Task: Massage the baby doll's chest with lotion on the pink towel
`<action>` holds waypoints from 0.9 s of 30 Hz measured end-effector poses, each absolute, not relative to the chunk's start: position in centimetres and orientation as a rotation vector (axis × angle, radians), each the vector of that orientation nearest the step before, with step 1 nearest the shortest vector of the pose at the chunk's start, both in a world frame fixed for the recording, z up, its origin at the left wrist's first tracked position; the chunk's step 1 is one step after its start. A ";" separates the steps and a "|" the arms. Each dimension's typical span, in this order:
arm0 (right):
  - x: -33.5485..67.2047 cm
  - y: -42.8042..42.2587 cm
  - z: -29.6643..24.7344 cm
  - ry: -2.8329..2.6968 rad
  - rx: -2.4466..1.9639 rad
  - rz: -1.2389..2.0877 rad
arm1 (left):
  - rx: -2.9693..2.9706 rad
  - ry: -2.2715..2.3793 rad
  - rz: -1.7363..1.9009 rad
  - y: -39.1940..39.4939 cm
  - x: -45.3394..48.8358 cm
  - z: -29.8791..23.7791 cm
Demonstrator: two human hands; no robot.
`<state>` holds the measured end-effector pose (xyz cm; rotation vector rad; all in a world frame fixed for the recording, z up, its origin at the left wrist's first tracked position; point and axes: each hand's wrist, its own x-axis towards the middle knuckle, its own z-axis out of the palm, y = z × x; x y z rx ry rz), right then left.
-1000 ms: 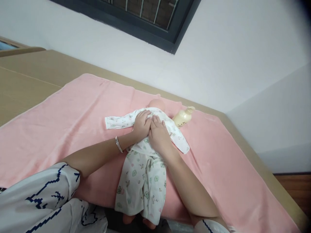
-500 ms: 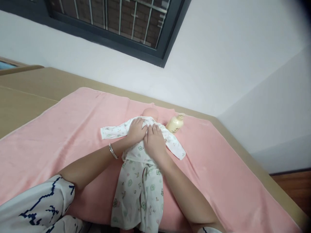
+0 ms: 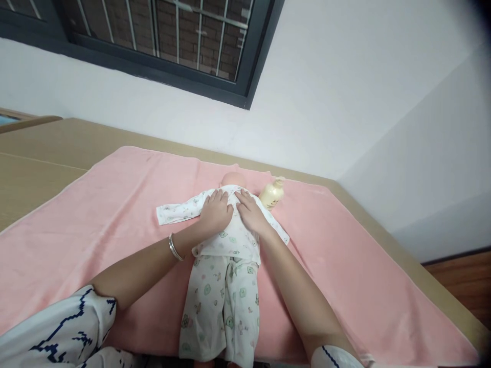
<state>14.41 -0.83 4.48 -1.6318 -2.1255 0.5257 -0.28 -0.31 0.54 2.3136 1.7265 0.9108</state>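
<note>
A baby doll (image 3: 232, 180) lies face down on a pink towel (image 3: 115, 199), dressed in a white printed top (image 3: 230, 237) and matching trousers (image 3: 220, 306). My left hand (image 3: 215, 210) rests flat on the doll's upper back on the left side, fingers stretched toward the collar. A silver bangle (image 3: 174, 247) sits on that wrist. My right hand (image 3: 251, 210) lies flat on the right side of the back, fingers extended. The two hands are a little apart. Neither hand holds anything.
A cream pump bottle (image 3: 271, 193) lies on the towel right of the doll's head. The towel covers a tan surface (image 3: 46, 148) against a white wall, with a barred dark-framed window (image 3: 153, 36) above. Wooden floor (image 3: 460, 281) shows at the right.
My hands, close together on the doll's back before, have spread slightly apart toward the shoulders. The view has tilted up, showing more of the window.
</note>
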 end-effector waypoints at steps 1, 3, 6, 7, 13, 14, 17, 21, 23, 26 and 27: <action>14.0 -1.2 4.4 -2.131 -1.664 0.435 | 2.282 1.697 0.894 0.4 -0.7 0.7; 12.9 -2.2 4.3 -2.168 -1.729 0.275 | 2.208 1.619 0.865 2.1 -1.7 0.9; 11.6 -3.7 4.6 -2.255 -1.761 0.188 | 2.145 1.528 0.846 3.8 -2.6 1.2; 11.5 -3.8 4.7 -2.280 -1.751 0.200 | 2.144 1.521 0.840 3.9 -2.7 1.3; 14.2 -1.2 4.2 -2.095 -1.707 0.420 | 2.208 1.716 0.879 -0.7 -0.2 1.0; 14.6 -0.6 3.9 -2.055 -1.708 0.430 | 2.229 1.737 0.896 -1.6 0.2 1.0; 15.1 0.1 3.4 -2.036 -1.701 0.405 | 2.202 1.743 0.905 -2.4 0.8 1.0; 13.9 -1.1 3.7 -2.058 -1.762 0.318 | 2.074 1.665 0.890 0.0 -0.2 1.2; 12.9 -2.2 4.2 -2.075 -1.785 0.284 | 2.021 1.619 0.917 1.4 -0.9 1.2; 11.8 -3.9 4.9 -2.140 -1.767 0.251 | 1.963 1.566 0.995 2.4 -1.4 0.9; 11.6 -4.2 5.1 -2.156 -1.761 0.247 | 1.961 1.558 1.018 2.4 -1.5 0.8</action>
